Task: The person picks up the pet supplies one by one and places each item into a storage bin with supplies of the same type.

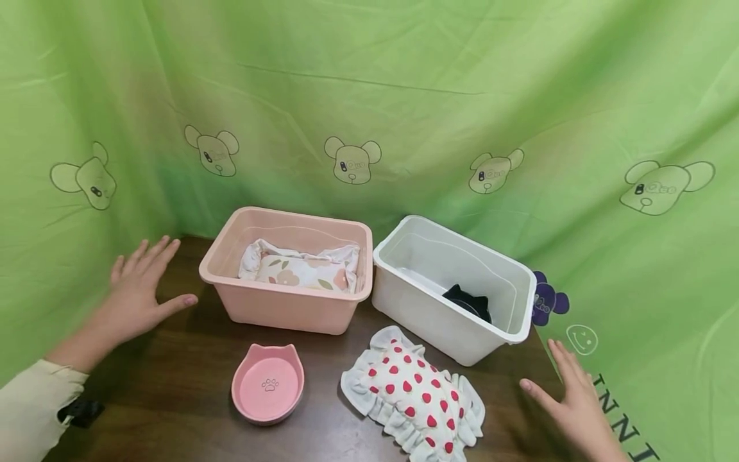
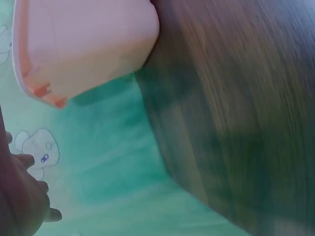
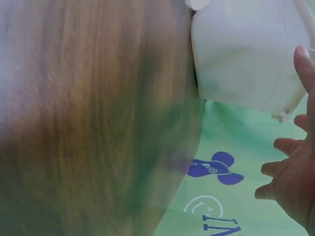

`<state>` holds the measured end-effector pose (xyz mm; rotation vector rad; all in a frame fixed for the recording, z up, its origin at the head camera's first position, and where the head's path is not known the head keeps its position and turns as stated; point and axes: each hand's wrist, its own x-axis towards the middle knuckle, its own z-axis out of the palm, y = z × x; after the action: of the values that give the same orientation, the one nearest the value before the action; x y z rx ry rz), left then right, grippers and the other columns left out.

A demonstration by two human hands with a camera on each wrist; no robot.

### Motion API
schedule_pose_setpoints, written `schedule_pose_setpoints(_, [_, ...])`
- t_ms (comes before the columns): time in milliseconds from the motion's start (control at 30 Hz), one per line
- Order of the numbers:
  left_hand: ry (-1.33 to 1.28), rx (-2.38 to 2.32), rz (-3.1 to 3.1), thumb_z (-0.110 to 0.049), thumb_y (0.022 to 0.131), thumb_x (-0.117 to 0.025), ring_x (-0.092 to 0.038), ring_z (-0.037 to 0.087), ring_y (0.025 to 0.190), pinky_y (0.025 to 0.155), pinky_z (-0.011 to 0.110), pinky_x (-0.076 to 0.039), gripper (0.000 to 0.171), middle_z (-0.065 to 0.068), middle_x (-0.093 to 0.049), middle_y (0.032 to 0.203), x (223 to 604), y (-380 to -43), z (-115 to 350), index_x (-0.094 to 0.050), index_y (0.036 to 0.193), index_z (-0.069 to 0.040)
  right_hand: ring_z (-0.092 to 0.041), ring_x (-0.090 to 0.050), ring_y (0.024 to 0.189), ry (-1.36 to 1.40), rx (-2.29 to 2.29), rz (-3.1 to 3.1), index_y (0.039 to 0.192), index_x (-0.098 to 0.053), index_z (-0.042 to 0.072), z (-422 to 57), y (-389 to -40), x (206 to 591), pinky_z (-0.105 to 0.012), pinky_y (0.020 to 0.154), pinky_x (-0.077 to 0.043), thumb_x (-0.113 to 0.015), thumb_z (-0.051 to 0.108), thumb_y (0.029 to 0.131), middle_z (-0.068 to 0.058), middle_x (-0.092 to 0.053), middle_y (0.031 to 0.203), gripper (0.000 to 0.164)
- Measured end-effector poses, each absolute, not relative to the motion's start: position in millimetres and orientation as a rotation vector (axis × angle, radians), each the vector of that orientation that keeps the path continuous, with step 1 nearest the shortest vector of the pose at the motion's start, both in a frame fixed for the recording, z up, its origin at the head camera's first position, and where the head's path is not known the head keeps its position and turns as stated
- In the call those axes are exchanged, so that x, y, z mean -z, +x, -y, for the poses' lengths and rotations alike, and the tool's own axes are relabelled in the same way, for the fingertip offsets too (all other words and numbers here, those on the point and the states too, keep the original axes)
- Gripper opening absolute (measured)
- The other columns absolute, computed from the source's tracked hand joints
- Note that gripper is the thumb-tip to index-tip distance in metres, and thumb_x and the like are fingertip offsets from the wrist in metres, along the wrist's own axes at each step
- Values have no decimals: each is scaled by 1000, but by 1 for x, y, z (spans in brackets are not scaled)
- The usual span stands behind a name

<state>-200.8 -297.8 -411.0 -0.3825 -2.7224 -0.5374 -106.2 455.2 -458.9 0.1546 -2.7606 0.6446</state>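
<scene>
My left hand [image 1: 138, 292] is spread with straight fingers beside the pink bin [image 1: 288, 309], holding nothing. Inside that bin lies a small floral pillow [image 1: 306, 272] with a white ruffled edge. On the other side, my right hand [image 1: 574, 398] has its fingers extended near the white bin [image 1: 430, 319], also holding nothing. A black cat-eared bowl [image 1: 470, 303] sits in the white bin, partly hidden by its wall. In front of the bins are a pink cat-eared bowl [image 1: 269, 387] with a paw print and a ruffled pillow [image 1: 418, 394] with red strawberry-like prints.
The dark wooden table [image 1: 173, 398] carries both bins, which stand side by side with rims close together. A green curtain [image 1: 358, 77] printed with bear heads hangs behind and along both sides of the table.
</scene>
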Motion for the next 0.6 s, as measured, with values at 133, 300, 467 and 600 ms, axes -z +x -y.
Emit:
schedule_pose_setpoints(133, [-375,661,2703,-51,88,-76,-5,48,154,116,75,4,109,21,-15,169,413,-205,290,-10,166,-16,-59,-7,149,130,-722,2775,166,-11,19,-450,-102,458,-76,113,5,-73,28,95,-28,-12,167,96])
schedule_pose_setpoints(300, [-366,809,2672,-46,89,-77,-10,50,153,112,80,-3,106,25,-19,168,418,-210,282,-11,166,-14,-64,-19,142,64,-738,2822,166,-10,25,-444,-97,455,-86,96,-20,-74,32,95,-31,-17,165,96])
schedule_pose_setpoints(467, [-345,1016,2646,-38,93,-74,-14,55,150,107,83,-14,98,29,-20,166,419,-213,277,-13,166,-15,-67,-28,136,50,-754,2819,166,-16,24,-440,-93,451,-84,94,-25,-74,32,94,-38,-26,158,92])
schedule_pose_setpoints(600, [-327,1143,2623,-35,97,-69,-14,56,149,106,82,-20,92,28,-17,166,419,-215,275,-12,166,-16,-66,-31,135,65,-806,2784,164,-24,22,-437,-91,449,-83,96,-25,-75,28,94,-39,-30,156,88])
